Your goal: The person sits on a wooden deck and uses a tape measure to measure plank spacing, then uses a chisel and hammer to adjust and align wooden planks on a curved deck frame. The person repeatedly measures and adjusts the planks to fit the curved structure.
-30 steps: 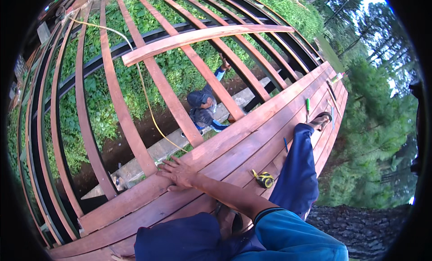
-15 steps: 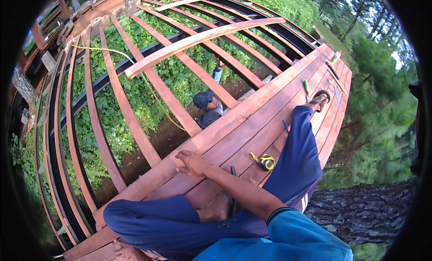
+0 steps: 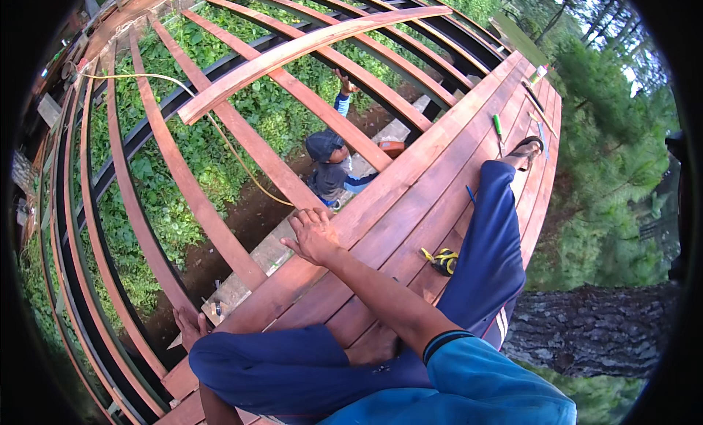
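My right hand lies palm down with spread fingers on the outermost reddish deck plank, next to the end of a joist. Beside my bent left knee, my left hand rests fingers apart where another joist meets the deck's edge. I see nothing held in either one. A yellow-and-black tape measure sits on the planks by my right leg. Below the frame, a person in a dark cap raises one hand by a joist; an orange-brown object shows near the other arm.
A long loose board lies across the joists. A yellow hose or cord trails over them. Near my right foot lie a green-handled tool and a hammer-like tool. Greenery shows through the gaps.
My left hand has come forward from beside my left thigh to the deck's edge. My right hand has slid slightly forward along the plank. The person below has shifted, and the orange-brown object now shows.
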Available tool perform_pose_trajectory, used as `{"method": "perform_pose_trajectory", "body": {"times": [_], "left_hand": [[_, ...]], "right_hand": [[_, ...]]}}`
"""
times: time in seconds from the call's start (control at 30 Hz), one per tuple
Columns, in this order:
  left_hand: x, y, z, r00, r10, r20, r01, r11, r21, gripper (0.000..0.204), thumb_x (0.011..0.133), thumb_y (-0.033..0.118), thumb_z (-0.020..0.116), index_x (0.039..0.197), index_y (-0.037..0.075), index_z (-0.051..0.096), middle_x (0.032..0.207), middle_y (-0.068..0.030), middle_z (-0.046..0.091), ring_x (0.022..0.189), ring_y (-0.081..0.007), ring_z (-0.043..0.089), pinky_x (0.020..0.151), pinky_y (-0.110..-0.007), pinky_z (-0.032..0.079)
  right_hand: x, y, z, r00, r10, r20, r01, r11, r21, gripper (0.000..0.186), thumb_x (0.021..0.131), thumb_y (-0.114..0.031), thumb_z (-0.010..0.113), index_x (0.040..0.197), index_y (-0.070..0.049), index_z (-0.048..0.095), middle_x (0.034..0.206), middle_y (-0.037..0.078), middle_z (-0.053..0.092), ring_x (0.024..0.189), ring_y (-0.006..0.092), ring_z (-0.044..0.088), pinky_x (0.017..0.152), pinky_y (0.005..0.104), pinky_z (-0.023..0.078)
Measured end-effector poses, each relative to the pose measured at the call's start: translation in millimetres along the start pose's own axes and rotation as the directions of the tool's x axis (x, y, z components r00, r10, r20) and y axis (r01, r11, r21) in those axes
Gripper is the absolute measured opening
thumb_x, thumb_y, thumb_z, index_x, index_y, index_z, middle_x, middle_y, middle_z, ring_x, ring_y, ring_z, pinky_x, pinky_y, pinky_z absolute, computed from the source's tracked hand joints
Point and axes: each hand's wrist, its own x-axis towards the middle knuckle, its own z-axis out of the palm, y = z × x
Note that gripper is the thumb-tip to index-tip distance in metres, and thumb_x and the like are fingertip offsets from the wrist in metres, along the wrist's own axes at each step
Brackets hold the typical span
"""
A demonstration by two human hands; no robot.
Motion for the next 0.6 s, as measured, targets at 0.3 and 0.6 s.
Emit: {"method": "perform_pose_trajectory", "body": {"times": [0.3, 0.6], "left_hand": [[-12.7, -56.9, 27.2, 0.978, 0.184, -0.098, -0.168, 0.974, 0.154, 0.063, 0.099, 0.046, 0.066, 0.148, 0.008, 0.054, 0.148, -0.0173, 0.06, 0.122, -0.0397, 0.069, 0.098, -0.051, 0.058], [-23.1, -33.2, -1.1, 0.98, 0.167, 0.112, -0.167, 0.986, -0.007, 0.09, 0.096, 0.055, 0.069, 0.157, -0.003, 0.037, 0.129, -0.0279, 0.059, 0.105, -0.0489, 0.066, 0.084, -0.058, 0.056]], "right_hand": [[-3.6, 25.9, 15.1, 0.997, -0.053, 0.048, 0.054, 0.998, -0.035, 0.086, 0.094, -0.077, 0.053, 0.14, -0.005, 0.064, 0.161, 0.022, 0.044, 0.154, 0.0368, 0.034, 0.126, 0.0572, 0.025], [-4.1, 17.7, -0.2, 0.993, -0.012, 0.121, 0.018, 0.999, -0.049, 0.079, 0.097, -0.072, 0.053, 0.128, -0.002, 0.072, 0.165, 0.018, 0.042, 0.155, 0.0341, 0.033, 0.126, 0.0552, 0.026]]}}
